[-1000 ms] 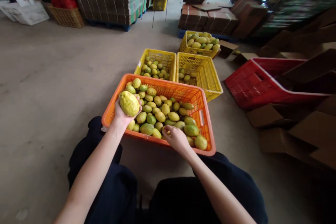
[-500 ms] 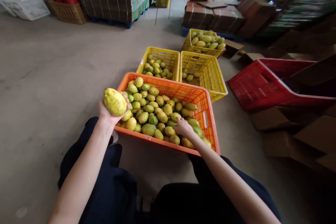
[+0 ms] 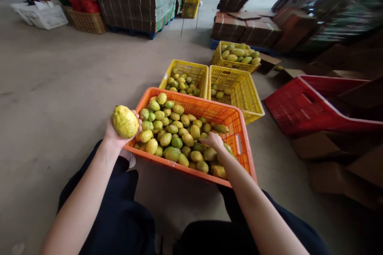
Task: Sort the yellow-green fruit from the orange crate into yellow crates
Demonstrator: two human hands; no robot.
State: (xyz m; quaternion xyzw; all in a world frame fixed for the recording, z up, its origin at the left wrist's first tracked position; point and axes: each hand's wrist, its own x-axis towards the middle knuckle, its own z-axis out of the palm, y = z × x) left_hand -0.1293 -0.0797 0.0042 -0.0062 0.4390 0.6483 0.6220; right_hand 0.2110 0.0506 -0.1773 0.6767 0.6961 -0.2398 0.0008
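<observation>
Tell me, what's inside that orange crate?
Yellow and green fruits fill much of the orange crate, and the right hand is in among them. Mesh shows along the far wall. The pile covers whatever lies beneath it, and the hand hides what it touches.

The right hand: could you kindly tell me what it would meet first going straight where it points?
The right hand would probably meet a yellow-green fruit just ahead in the orange crate, though depth is unclear.

Left hand [image 3: 116, 140] cupped, right hand [image 3: 214, 141] palm-down, forearms [image 3: 86, 191] spread
</observation>
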